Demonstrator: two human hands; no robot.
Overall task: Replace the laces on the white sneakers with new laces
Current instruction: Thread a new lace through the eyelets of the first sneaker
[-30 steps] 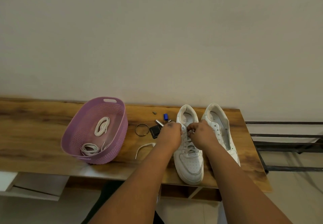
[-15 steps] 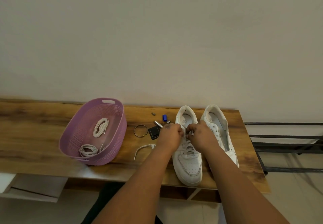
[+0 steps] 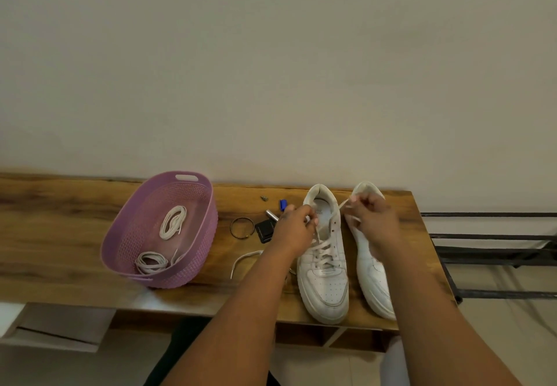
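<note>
Two white sneakers stand side by side at lower right of the frame on a wooden desk (image 3: 75, 235). The left hand (image 3: 297, 229) pinches a lace end over the left sneaker (image 3: 324, 274); the right hand (image 3: 372, 219) pinches the other lace end (image 3: 343, 203) above the right sneaker (image 3: 373, 277). Left of centre, a purple basket (image 3: 199, 253) holds coiled laces (image 3: 172, 222). A loose lace (image 3: 241, 260) lies between basket and sneakers.

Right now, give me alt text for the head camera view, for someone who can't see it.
A person's left hand and right hand each pinch an end of the lace on the left of two white sneakers standing on a wooden table. To the left, a purple basket holds coiled laces, with one loose lace on the table nearby.
</note>
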